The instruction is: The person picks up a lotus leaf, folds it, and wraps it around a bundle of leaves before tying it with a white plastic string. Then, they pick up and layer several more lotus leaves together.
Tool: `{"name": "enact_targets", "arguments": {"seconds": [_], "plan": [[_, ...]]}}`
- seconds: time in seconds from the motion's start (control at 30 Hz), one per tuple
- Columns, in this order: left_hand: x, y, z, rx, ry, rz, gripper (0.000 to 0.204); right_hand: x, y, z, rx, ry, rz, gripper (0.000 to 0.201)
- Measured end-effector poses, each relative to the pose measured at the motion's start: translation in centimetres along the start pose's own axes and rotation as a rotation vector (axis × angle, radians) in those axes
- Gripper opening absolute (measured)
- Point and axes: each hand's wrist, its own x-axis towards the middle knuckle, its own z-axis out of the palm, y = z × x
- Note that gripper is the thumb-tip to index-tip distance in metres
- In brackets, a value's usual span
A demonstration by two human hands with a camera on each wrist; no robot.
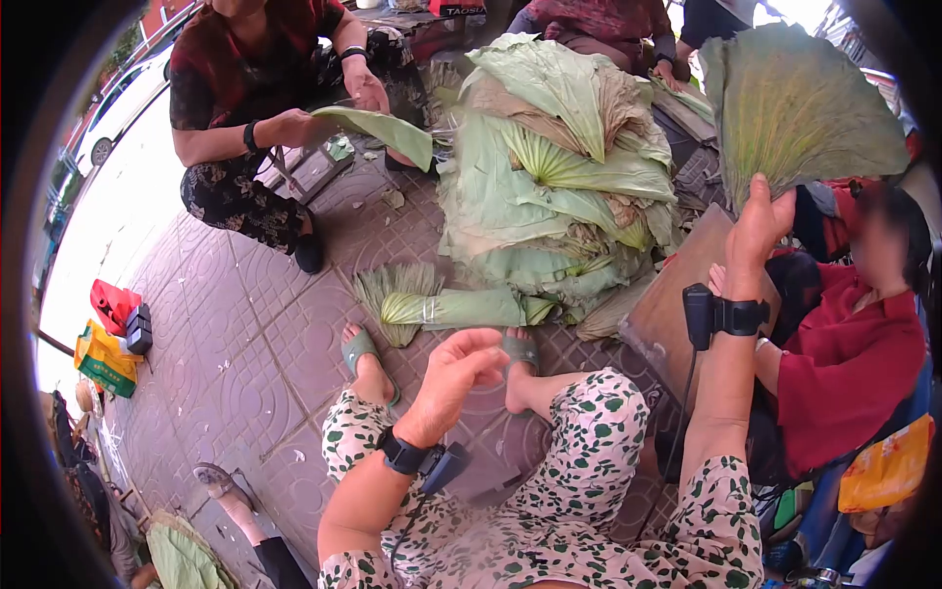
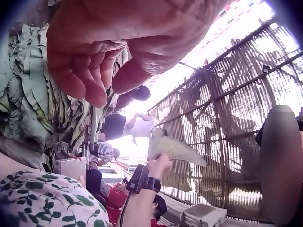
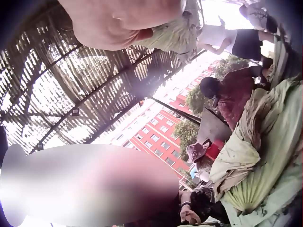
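My right hand (image 1: 760,221) is raised and grips a fan-shaped green lotus leaf (image 1: 805,113) by its narrow base, thumb lying on the leaf. Part of this leaf (image 3: 173,35) shows beyond the hand in the right wrist view. Loosely bent and holding nothing, the fingers of my left hand (image 1: 456,378) hang above my lap. The left wrist view shows that hand (image 2: 128,33) close up, palm side bare. In front of my feet stands a tall pile of lotus leaves (image 1: 559,187), some browned. A rolled leaf bundle (image 1: 461,307) with a frayed end lies before it.
Across from me a person (image 1: 260,108) holds another leaf (image 1: 383,133). A person in red (image 1: 854,353) sits close at my right beside a brown board (image 1: 687,294). Red and yellow bags (image 1: 108,348) stand on the paving at left.
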Motion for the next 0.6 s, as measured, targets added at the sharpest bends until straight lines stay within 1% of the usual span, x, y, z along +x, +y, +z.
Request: {"name": "enact_targets", "arguments": {"seconds": [0.03,0.1,0.13,0.2,0.27,0.33,0.4,0.43,0.5,0.53,0.6], "plan": [[-0.2,0.0,0.2,0.000,-0.035,-0.010,0.022,1.0,0.3,0.4,-0.002,0.000,-0.004,0.038],[-0.7,0.1,0.3,0.010,-0.099,-0.028,0.022,2.6,1.2,1.5,-0.530,-0.087,-0.069,0.040],[-1.0,0.4,0.5,0.001,-0.114,-0.039,0.022,2.9,1.9,2.8,-0.609,-0.110,-0.171,0.040],[-1.3,0.7,0.6,-0.043,-0.134,-0.037,0.022,3.9,5.5,5.2,-0.691,-0.250,-0.399,0.046],[-1.4,1.1,0.8,-0.050,-0.143,-0.040,0.022,3.8,9.5,7.9,-0.955,-0.477,-0.254,0.053],[-1.5,1.5,0.8,-0.059,-0.154,-0.042,0.022,0.9,13.6,10.1,-1.089,-0.739,-0.145,0.059],[-1.5,1.9,0.9,-0.066,-0.157,-0.042,0.021,-2.7,20.8,10.3,-0.958,-1.055,0.066,0.063],[-1.6,2.1,1.1,-0.074,-0.156,-0.052,0.021,-3.2,20.6,10.8,-0.957,-1.053,0.069,0.063],[-1.5,2.5,1.2,-0.078,-0.164,-0.061,0.021,-4.7,19.2,11.4,-1.106,-0.964,0.149,0.069],[-1.7,2.4,1.3,-0.088,-0.169,-0.071,0.022,-4.4,19.6,11.3,-1.106,-0.971,0.152,0.069],[-1.5,2.4,1.4,-0.093,-0.163,-0.080,0.022,-3.0,20.9,10.4,-0.995,-1.077,0.119,0.072]]}}
